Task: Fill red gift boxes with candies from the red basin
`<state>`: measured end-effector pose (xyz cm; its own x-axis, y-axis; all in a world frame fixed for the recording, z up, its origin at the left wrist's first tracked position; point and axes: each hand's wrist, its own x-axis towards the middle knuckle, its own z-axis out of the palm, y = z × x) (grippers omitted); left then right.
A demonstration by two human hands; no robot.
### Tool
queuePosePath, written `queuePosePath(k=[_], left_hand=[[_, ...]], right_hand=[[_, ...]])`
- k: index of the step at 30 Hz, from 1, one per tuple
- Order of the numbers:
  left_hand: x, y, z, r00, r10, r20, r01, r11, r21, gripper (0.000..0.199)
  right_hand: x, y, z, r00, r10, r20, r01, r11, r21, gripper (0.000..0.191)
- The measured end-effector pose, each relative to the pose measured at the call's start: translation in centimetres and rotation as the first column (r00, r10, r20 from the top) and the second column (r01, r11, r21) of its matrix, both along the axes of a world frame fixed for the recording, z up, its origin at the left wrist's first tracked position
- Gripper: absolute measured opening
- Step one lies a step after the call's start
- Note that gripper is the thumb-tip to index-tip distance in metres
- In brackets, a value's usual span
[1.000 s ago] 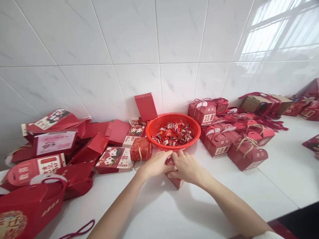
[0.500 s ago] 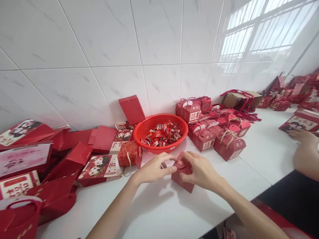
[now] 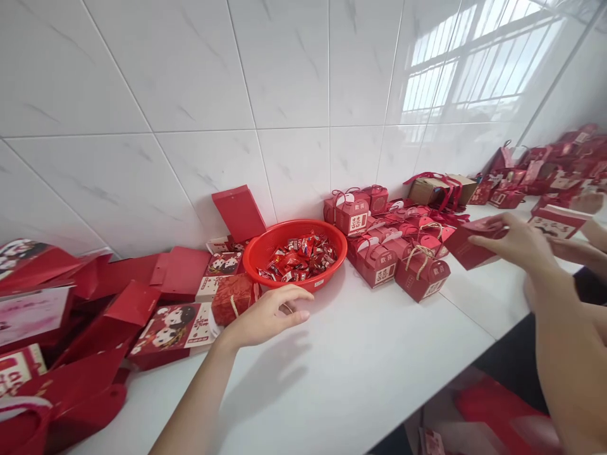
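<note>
My left hand (image 3: 268,316) hovers over the white tabletop (image 3: 341,354) in front of the candy basket, its fingers apart and nothing between them. Far to the right, my right hand (image 3: 521,243) grips a red gift box (image 3: 474,246) by its upper part, thumb on the near side. The box is beside the filled-looking handled boxes; its contents are hidden. A red plastic basket (image 3: 296,283) of wrapped candies (image 3: 303,256) stands against the wall side. Just behind my left wrist lies a red patterned box (image 3: 234,294) with a cord handle.
Handled red boxes (image 3: 422,278) cluster right of the basket, near a cardboard box (image 3: 441,189) with red ribbons. Unfolded and flat red boxes (image 3: 137,309) are heaped at the left. At the far right, a co-worker's hand (image 3: 590,202) is over a printed red box (image 3: 557,221).
My right hand has carried the gift box from in front of the basket to the right. My left hand has come off the box. The view has turned slightly rightward.
</note>
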<state>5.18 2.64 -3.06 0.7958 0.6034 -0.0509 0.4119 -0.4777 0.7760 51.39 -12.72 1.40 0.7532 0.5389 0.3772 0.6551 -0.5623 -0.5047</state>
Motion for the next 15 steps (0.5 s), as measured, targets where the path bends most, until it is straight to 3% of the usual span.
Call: queuePosePath(k=[2, 5, 8, 15], left_hand=[[-0.1, -0.1, 0.2, 1.000, -0.009, -0.005, 0.009, 1.000, 0.003, 0.042], [-0.2, -0.3, 0.4, 1.000, -0.012, -0.021, 0.012, 1.000, 0.000, 0.040], [-0.2, -0.3, 0.4, 0.999, -0.033, -0.041, 0.033, 0.999, -0.003, 0.041], [-0.5, -0.4, 0.5, 0.992, -0.080, -0.093, 0.081, 0.997, -0.003, 0.041]], right_hand=[[1.5, 1.0, -2.3, 0.991, 0.050, -0.124, -0.053, 0.998, -0.026, 0.035], [2.5, 2.5, -5.8, 0.935, 0.175, -0.308, -0.167, 0.985, 0.051, 0.035], [2.5, 3.6, -8.0, 0.874, 0.239, -0.423, -0.206, 0.971, 0.124, 0.039], [0.9, 4.9, -8.2, 0.897, 0.173, -0.408, -0.108, 0.978, 0.176, 0.032]])
